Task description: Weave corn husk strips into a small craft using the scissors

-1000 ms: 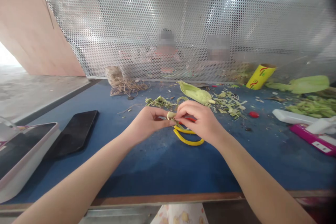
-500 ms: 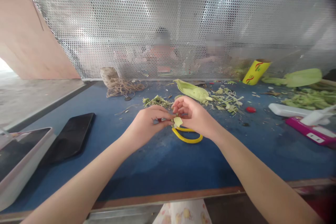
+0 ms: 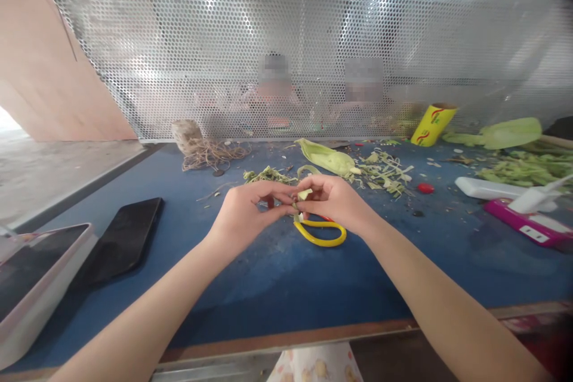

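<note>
My left hand (image 3: 255,209) and my right hand (image 3: 333,203) meet over the middle of the blue table. Between their fingertips is a small pale-green piece of leaf (image 3: 305,194), partly hidden by the fingers. Both hands pinch at it, thumbs against forefingers. Just below my right hand lies a yellow loop handle (image 3: 323,243), apparently of scissors, whose other parts are covered by the hands. Behind my fingers rests a heap of green shreds (image 3: 268,175). Farther back is a large pale-green husk leaf (image 3: 326,158), with more cut strips (image 3: 387,173) to its right.
A black phone (image 3: 123,245) and a pale-rimmed tray (image 3: 42,274) are at left. String (image 3: 210,156) lies beyond. At right are a yellow tube (image 3: 433,125), a red object (image 3: 425,188) and a magenta power strip (image 3: 519,224). A perforated metal screen (image 3: 308,30) stands behind; people sit beyond it.
The pale leaf piece has turned and moved slightly up between my fingers. My right-hand fingers have closed in nearer to the left hand's fingertips. The view has shifted slightly.
</note>
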`<state>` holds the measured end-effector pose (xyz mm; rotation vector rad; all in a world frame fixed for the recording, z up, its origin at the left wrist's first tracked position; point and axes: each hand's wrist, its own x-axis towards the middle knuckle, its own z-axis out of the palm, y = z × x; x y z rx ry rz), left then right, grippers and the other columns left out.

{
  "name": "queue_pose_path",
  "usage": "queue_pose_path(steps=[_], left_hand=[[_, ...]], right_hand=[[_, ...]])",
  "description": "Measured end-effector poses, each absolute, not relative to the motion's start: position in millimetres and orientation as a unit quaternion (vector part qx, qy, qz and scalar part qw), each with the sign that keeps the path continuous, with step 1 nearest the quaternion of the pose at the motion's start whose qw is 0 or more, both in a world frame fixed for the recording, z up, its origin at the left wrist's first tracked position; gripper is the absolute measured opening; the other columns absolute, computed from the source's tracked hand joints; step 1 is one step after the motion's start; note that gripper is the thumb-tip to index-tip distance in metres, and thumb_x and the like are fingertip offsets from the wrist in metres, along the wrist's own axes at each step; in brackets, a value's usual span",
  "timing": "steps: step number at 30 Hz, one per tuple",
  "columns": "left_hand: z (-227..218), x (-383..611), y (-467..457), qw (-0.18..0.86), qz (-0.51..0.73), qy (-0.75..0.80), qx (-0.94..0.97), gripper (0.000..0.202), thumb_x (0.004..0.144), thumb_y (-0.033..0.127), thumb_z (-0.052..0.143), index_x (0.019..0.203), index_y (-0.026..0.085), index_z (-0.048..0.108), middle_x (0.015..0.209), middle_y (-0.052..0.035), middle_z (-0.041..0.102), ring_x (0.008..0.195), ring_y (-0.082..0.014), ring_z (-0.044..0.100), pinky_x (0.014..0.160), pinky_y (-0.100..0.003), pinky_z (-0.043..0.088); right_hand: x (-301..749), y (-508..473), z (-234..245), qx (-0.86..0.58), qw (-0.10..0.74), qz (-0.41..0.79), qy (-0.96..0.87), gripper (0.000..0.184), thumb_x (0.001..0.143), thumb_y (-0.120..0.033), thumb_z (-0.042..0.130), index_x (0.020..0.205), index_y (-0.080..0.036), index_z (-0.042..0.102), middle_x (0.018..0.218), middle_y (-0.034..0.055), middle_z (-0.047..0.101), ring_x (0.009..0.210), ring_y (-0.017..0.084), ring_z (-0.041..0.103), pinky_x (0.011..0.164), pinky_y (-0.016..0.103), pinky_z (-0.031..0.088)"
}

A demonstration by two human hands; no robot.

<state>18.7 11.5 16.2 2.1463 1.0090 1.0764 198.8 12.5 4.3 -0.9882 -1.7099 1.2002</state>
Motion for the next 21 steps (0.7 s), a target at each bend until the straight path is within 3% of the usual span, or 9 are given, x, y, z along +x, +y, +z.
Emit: queue_pose_path(steps=[8,12,21], left_hand=[[15,20,9,0.243,0.466,0.338,0.781,0.022,0.07,0.024,0.065,0.092,0.02,0.066,0.077,-0.0027,0.069,0.069,-0.0152,0.059,0.064,-0.027,0.047],[7,22,7,0.21,0.522,0.32,0.762,0.029,0.073,0.022,0.062,0.102,0.022,0.062,0.072,-0.0015,0.066,0.07,-0.0147,0.058,0.072,-0.03,0.046],[10,25,11,0.205,0.575,0.392,0.689,0.032,0.074,0.022,0.058,0.107,0.021,0.058,0.077,0.0002,0.061,0.071,-0.0112,0.056,0.069,-0.023,0.048]], right_hand=[[198,12,5,-0.32,0.44,0.558,-0.627,0.016,0.065,-0.019,0.067,0.077,-0.016,0.056,0.063,-0.0037,0.059,0.055,0.009,0.06,0.062,0.026,0.052],[193,7,6,-0.282,0.476,0.592,-0.587,0.015,0.065,-0.018,0.068,0.076,-0.017,0.058,0.062,-0.0041,0.059,0.054,0.008,0.06,0.06,0.025,0.053],[191,7,7,-0.292,0.499,0.632,-0.517,0.017,0.062,-0.017,0.07,0.077,-0.016,0.063,0.067,-0.0019,0.065,0.065,0.011,0.065,0.074,0.029,0.054]])
